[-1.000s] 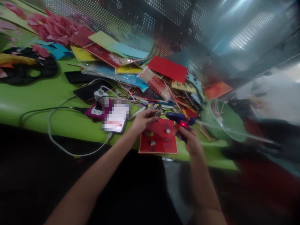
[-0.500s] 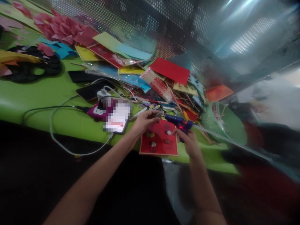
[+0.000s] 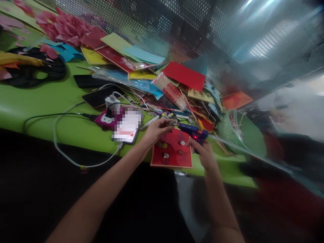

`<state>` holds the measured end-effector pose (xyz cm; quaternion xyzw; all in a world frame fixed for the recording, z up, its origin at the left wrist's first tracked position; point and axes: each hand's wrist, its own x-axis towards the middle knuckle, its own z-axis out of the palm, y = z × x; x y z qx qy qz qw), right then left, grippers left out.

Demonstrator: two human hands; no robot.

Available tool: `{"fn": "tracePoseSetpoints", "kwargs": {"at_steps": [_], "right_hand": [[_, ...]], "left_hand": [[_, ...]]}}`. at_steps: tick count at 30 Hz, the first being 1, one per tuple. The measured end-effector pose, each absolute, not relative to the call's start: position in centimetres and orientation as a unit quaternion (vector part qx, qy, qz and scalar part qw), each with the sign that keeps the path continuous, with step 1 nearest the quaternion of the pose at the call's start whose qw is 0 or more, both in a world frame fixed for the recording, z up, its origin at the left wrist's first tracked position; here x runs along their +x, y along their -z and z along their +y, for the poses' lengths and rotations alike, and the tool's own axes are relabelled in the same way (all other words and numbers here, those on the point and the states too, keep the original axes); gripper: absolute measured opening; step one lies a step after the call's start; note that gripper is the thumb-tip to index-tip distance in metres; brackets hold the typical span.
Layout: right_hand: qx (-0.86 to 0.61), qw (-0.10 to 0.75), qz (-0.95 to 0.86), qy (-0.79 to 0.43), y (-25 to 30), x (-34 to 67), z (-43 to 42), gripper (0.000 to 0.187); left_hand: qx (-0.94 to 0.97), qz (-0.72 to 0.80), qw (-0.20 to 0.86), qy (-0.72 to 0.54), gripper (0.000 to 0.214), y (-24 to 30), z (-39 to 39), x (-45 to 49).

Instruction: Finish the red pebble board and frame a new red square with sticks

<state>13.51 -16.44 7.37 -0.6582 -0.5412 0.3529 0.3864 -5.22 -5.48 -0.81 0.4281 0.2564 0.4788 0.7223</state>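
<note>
My right hand [image 3: 202, 150] is closed round the handle of a dark blue hot glue gun [image 3: 189, 128], which has a small red light lit and a long clear glue stick [image 3: 235, 144] out of its back. The nozzle points left, at the fingertips of my left hand [image 3: 160, 130]. Those fingers pinch a small greyish piece [image 3: 172, 123], too small to name surely, close to the nozzle tip. Below both hands lies a red square board [image 3: 174, 158] with dark drawn marks. Several small pebble-like pieces [image 3: 165, 155] sit on it.
A lit phone [image 3: 129, 125] rests against a purple power strip [image 3: 103, 120], with cables looping over the table's front edge. Behind are coloured cards, a bundle of sticks [image 3: 169, 91] and small loose pieces. A green basket [image 3: 243, 131] stands at right, a black palette-like tray [image 3: 57, 72] at left.
</note>
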Motion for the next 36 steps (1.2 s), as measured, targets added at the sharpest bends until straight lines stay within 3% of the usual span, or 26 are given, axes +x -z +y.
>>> {"fn": "tracePoseSetpoints", "kwargs": {"at_steps": [36], "right_hand": [[-0.682,0.404,-0.523,-0.314,-7.0,13.9,-16.4,0.045]], "left_hand": [[0.410,0.255,0.734,-0.477,0.050,0.4,-5.7,-5.4]]}}
